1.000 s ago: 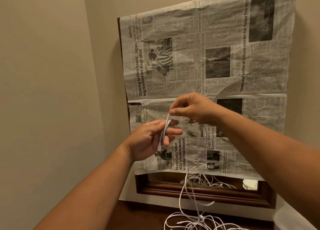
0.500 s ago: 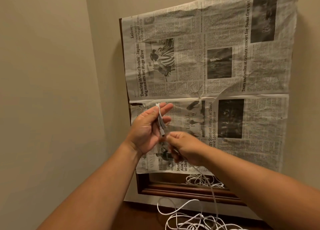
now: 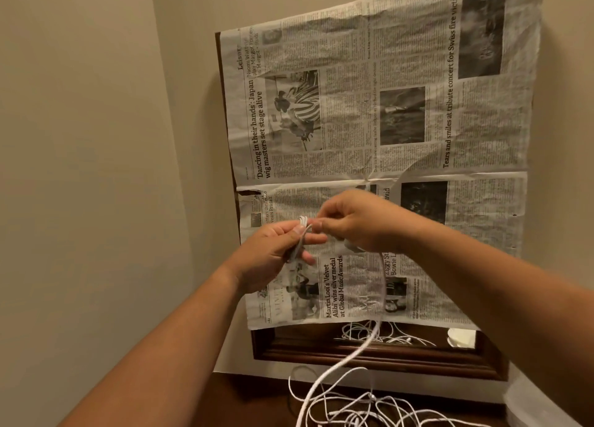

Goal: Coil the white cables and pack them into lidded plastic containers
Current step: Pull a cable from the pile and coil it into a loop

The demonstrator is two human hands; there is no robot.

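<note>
right hand [image 3: 356,224] rose; left hand [image 3: 273,256] pinches upright cable coil [image 3: 300,237].

Glowing warm and dim throughout, tinting the wall [image 3: 80,169] yellow-beige. Falling from the upper right, casting a soft shadow along the left edge of the newspaper [image 3: 379,130]. Smearing with motion blur at the right hand [image 3: 353,221] and the hanging white cable [image 3: 384,285]. Bowing straight edges toward the corners. Staying legible in the headlines, free of glare.
</note>
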